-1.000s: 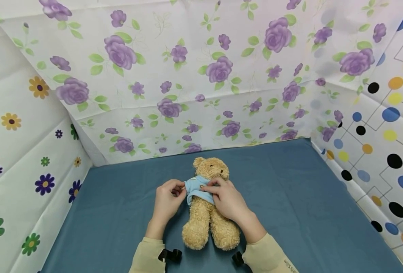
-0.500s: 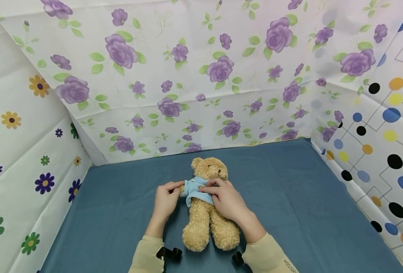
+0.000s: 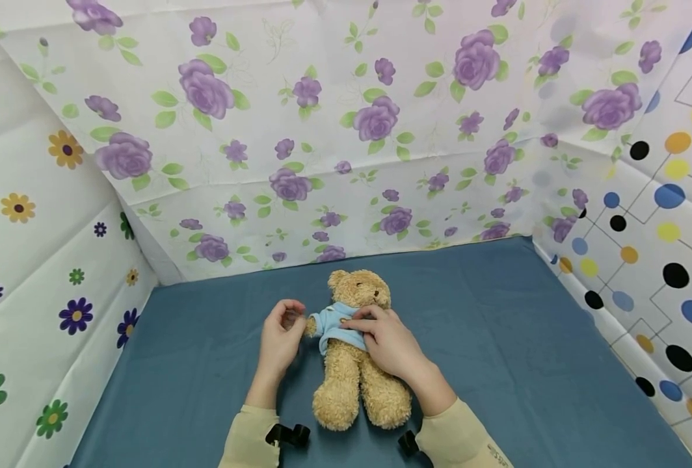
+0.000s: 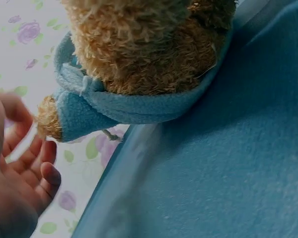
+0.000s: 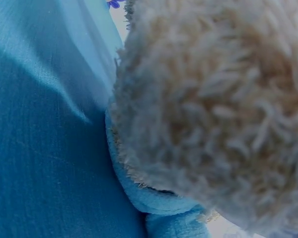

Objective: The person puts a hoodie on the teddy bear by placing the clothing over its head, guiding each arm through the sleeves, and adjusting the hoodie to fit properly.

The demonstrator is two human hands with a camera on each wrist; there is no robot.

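Note:
A tan plush teddy bear (image 3: pixel 337 383) in a light blue shirt (image 3: pixel 330 320) lies on its back. Beside the bear's outstretched paw (image 4: pixel 48 119), my left hand (image 3: pixel 280 338) has its fingers loosely bent and apart, holding nothing. The paw pokes out of the blue sleeve (image 4: pixel 77 116). My right hand (image 3: pixel 393 341) is over the bear's chest, thumb and finger bent onto the shirt front by a button and gripping the cloth. It hides the bear's other arm. The right wrist view shows close, blurred fur (image 5: pixel 213 114) and the shirt's hem (image 5: pixel 156 201), but no fingers.
A blue cloth (image 3: pixel 498 338) covers the table beneath the bear. White sheeting with purple roses (image 3: pixel 290 185) stands behind; a daisy-print sheet (image 3: pixel 77 315) is at left and a dotted one (image 3: pixel 668 234) at right. Black wrist mounts (image 3: pixel 287 435) sit at the sleeve cuffs.
My left hand has let go of the bear's sleeve and paw and shifted left, its fingers opening out. The paw now shows beyond the sleeve. My right hand has stayed put.

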